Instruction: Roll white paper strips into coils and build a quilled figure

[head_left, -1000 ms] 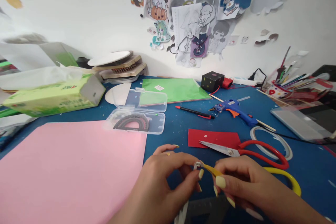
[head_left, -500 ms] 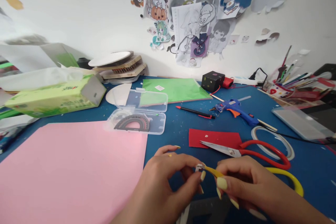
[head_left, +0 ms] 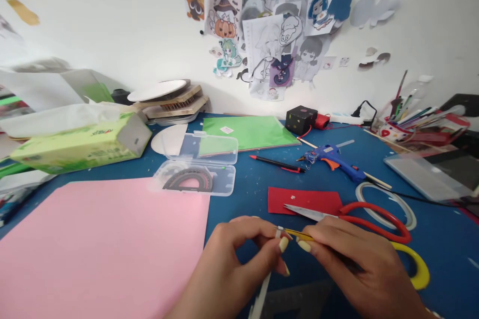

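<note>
Left hand (head_left: 232,264) and right hand (head_left: 355,264) pinching a yellow strip (head_left: 418,268), low centre of the frame
Left thumb and fingertips are closed on a small white tab (head_left: 279,232) at the strip's tip; the right hand grips the strip just beside it, the rest curving toward the lower right over the blue mat (head_left: 254,184). Red-handled scissors (head_left: 374,213) lie just above, blades on a red paper piece (head_left: 303,198); a pink sheet (head_left: 93,244) fills the lower left

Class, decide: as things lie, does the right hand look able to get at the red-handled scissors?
Probably yes: the red-handled scissors lie just beyond the right hand with nothing between them. That hand is busy, though, pinching a yellow strip together with the left hand.
</note>
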